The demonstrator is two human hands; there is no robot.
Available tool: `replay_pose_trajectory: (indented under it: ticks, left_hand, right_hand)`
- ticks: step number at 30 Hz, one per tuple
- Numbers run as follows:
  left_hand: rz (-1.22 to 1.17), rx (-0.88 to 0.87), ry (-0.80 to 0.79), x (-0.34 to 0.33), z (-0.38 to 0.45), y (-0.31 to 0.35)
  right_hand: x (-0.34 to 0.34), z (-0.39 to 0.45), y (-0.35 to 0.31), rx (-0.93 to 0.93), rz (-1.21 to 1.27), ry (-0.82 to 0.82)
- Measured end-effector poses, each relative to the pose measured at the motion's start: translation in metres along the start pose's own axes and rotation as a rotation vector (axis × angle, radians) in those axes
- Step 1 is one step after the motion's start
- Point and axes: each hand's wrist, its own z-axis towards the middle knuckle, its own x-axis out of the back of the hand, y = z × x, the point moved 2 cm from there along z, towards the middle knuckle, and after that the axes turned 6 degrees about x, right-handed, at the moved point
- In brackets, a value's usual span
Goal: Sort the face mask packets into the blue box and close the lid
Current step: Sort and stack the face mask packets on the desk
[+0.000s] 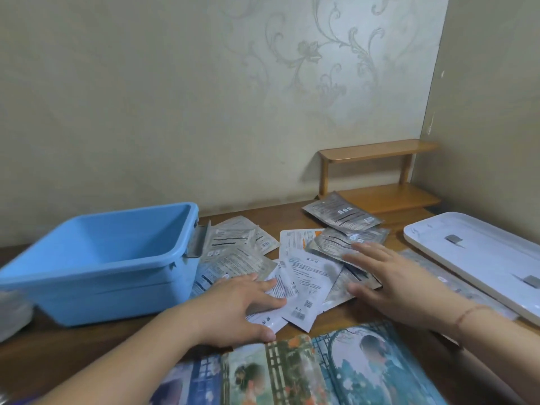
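Note:
An empty blue box (96,258) stands open at the left of the wooden table. Beside it on the right, several face mask packets (306,285) lie scattered, some white, some silver-grey. My left hand (236,308) rests flat on the white packets near the box, fingers spread. My right hand (388,276) lies flat on the grey packets (333,244), fingers apart. Neither hand grips anything. One dark packet (342,214) lies farther back. The white lid (479,258) lies at the right edge of the table.
Illustrated picture cards (292,372) cover the table's near edge below my hands. A small wooden shelf (377,173) stands in the back right corner against the wall. A translucent object (11,314) sits at the far left.

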Motion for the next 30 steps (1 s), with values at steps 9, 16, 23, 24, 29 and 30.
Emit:
replay_pose_trajectory:
  ticks: [9,16,23,24,29,30]
  left_hand:
    - [-0.068,-0.003,0.100,-0.001,-0.023,-0.007]
    - [-0.069,0.130,0.028,-0.002,-0.006,-0.020]
    - [-0.122,0.313,-0.149,0.001,0.025,-0.035]
    - [-0.114,0.320,-0.167,0.000,0.028,-0.036]
    - [-0.062,0.346,-0.196,-0.008,0.033,-0.041]
    - [-0.059,0.347,-0.195,-0.008,0.033,-0.041]
  right_hand:
    - [-0.010,0.062,-0.023,-0.003,-0.154,-0.079]
    - [-0.021,0.088,-0.036,0.134,-0.130,-0.228]
    - [-0.008,0.070,-0.028,0.251,-0.089,-0.193]
    - [-0.003,0.076,-0.025,0.246,-0.061,-0.148]
    - [0.003,0.138,-0.013,-0.030,0.016,-0.170]
    - [0.002,0.151,-0.011,-0.064,0.000,-0.226]
